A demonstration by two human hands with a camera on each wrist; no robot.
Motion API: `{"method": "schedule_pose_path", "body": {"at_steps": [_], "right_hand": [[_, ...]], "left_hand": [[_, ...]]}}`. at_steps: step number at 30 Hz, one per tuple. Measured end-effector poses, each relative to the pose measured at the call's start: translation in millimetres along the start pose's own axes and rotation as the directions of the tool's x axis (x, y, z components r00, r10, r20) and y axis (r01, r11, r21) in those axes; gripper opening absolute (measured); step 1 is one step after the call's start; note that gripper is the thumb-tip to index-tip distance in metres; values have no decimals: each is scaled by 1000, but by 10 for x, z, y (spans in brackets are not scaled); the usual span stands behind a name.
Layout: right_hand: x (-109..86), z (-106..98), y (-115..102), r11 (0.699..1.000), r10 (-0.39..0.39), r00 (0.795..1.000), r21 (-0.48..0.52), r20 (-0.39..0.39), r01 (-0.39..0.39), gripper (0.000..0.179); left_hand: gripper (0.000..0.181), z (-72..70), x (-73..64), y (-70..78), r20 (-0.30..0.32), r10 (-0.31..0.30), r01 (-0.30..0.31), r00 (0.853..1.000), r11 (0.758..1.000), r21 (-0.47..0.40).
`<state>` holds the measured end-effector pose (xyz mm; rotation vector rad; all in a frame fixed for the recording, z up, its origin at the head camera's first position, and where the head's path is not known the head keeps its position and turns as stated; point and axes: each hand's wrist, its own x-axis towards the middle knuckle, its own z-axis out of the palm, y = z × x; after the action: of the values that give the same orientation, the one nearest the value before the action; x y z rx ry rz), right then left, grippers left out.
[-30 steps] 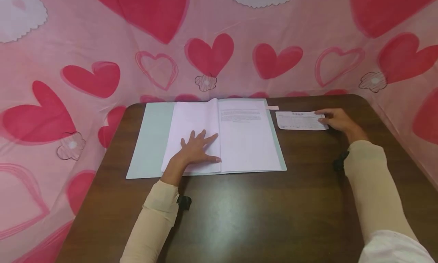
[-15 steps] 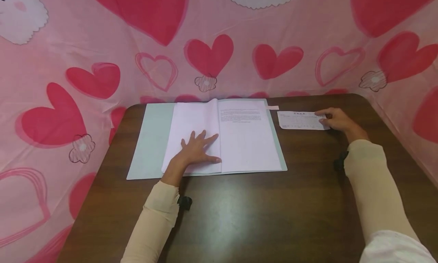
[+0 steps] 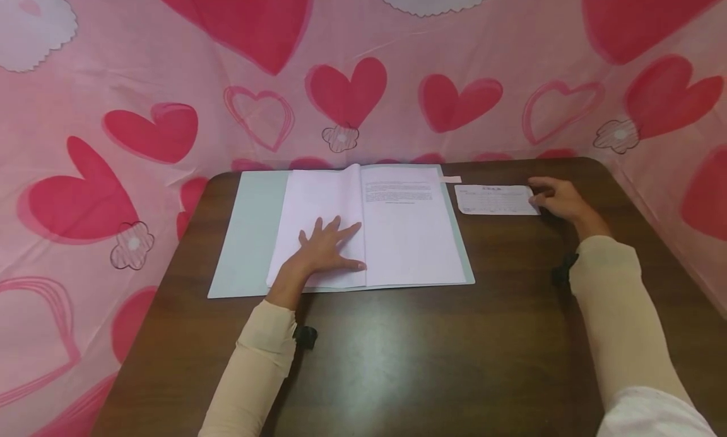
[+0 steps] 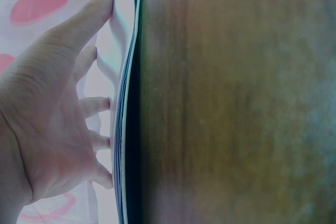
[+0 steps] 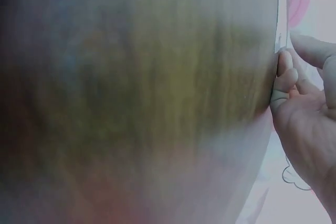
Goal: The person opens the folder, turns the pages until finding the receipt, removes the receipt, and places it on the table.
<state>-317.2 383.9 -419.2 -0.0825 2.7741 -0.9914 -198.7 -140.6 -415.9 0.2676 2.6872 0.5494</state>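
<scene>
My left hand lies with spread fingers on the left page of an open document folder, which has pale blue-green covers. In the left wrist view, the thumb and fingertips of that hand rest against the paper. To the right of the folder, a small printed white slip lies flat on the table. My right hand is at the slip's right end, its relaxed fingers around or just off that edge. Seen from the right wrist, the slip's end is near the thumb; exact contact is unclear.
A dark brown wooden table carries everything. A pink sticky tab sticks out from the folder's right edge. Behind and at the sides hangs a pink cloth with red hearts.
The slip has shifted slightly left, towards the folder. My right fingertips, earlier over its right end, have drawn back off it. The left hand has stayed still.
</scene>
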Motion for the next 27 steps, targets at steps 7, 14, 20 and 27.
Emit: {"method": "schedule_pose_path", "body": {"at_steps": [7,14,20,27], "right_hand": [[-10,55,0,998,-14,994,56,-109,21,55],[-29,170,-65,991,-87,970,80,-226,108,45],[13,270,-202,991,-95,964,68,-249,115,44],[137,522,-481,989,-134,968,31,-212,144,46]], "left_hand": [[100,-23,16,9,2,3,-3,1000,1000,-2],[100,-16,44,-4,7,-2,2,1000,1000,-15],[90,-36,73,4,-37,-20,20,999,1000,-14],[85,-24,212,23,-166,-49,57,985,997,47]]}}
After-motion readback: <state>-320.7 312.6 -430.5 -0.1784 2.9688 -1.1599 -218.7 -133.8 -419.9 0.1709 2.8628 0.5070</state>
